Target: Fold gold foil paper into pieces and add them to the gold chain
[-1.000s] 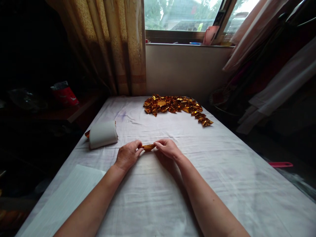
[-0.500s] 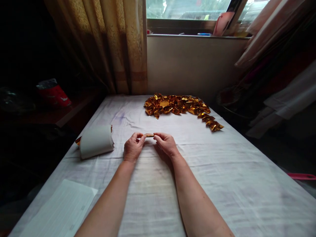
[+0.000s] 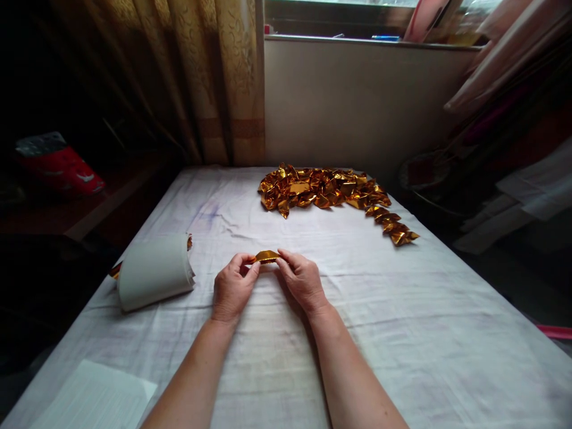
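Observation:
A small folded piece of gold foil paper (image 3: 267, 257) is stretched between my two hands, just over the white cloth. My left hand (image 3: 233, 286) pinches its left end between thumb and fingers. At the other end, my right hand (image 3: 302, 280) grips it the same way. Beyond them lies a heap of folded gold foil pieces (image 3: 313, 189), with a short row trailing to the right. On the left rests a curved stack of pale-backed sheets (image 3: 154, 273), with gold foil showing at its edges.
White cloth (image 3: 402, 333) covers the table. A printed sheet of paper (image 3: 96, 396) lies at the near left. To the left, a red bag (image 3: 62, 170) sits on a dark shelf. A curtain (image 3: 241, 89) hangs behind, and clothes (image 3: 536, 185) hang at right.
The gold foil piece has turned from a thin edge-on strip to show a wider, ingot-like top face. Both hands keep hold of its ends. The camera view has tilted down.

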The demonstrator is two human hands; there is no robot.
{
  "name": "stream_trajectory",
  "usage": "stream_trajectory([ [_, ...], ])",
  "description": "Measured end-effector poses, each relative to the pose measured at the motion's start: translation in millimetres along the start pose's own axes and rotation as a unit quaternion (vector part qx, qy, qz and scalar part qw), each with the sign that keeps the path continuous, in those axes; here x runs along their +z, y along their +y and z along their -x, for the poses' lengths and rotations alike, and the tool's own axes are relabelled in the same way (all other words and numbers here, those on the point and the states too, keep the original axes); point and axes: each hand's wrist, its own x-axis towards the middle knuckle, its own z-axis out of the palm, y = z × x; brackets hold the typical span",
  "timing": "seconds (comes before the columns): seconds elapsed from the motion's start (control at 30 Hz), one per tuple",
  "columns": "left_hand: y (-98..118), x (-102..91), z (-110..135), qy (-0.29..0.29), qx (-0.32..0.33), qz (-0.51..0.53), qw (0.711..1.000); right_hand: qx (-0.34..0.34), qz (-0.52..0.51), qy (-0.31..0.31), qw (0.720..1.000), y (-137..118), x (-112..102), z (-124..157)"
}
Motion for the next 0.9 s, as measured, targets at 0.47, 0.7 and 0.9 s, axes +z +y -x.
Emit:
stream_trajectory([
  [0.47, 4.0, -7.0, -0.2, -0.03, 0.026, -0.107, 0.993, -0.075, -0.055, 0.045, 0.995, -1.7, 1.1, 3.4],
  [0.7, 2.9, -6.8, 0.6, -0.026, 0.022, -0.105, 0.994, -0.037, 0.036, 0.08, 0.995, -2.4, -1.5, 3.1],
  [0.9, 0.8, -5.0, 0.8, -0.021, 0.02, -0.118, 0.993, -0.045, 0.026, 0.069, 0.996, -3.2, -4.6, 3.2],
])
